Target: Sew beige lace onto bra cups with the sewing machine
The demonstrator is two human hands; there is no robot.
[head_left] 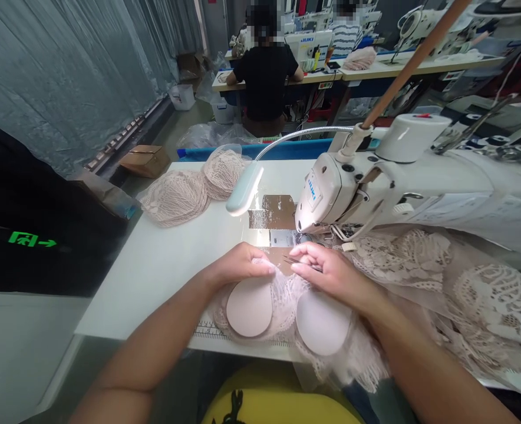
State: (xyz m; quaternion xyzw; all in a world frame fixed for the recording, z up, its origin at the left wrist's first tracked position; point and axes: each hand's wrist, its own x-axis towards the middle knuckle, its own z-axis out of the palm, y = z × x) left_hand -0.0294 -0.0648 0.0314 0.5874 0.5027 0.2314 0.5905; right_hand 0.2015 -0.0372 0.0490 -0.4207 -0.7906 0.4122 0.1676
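The left hand [243, 265] pinches the lace bra [283, 294] with curled fingers, above its left pad [249, 306]; the bra lies at the near edge of the table [154, 265], before the sewing machine [331, 188]; the right hand [331, 274], just beside the left, is closed on a thin metal tool [307, 265] above the right pad [322, 321].

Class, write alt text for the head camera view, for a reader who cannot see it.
The left hand and right hand grip a pale lace bra, padded cups up, before a white sewing machine; the right hand also pinches a thin metal tool. More lace cups lie stacked on the table beyond.
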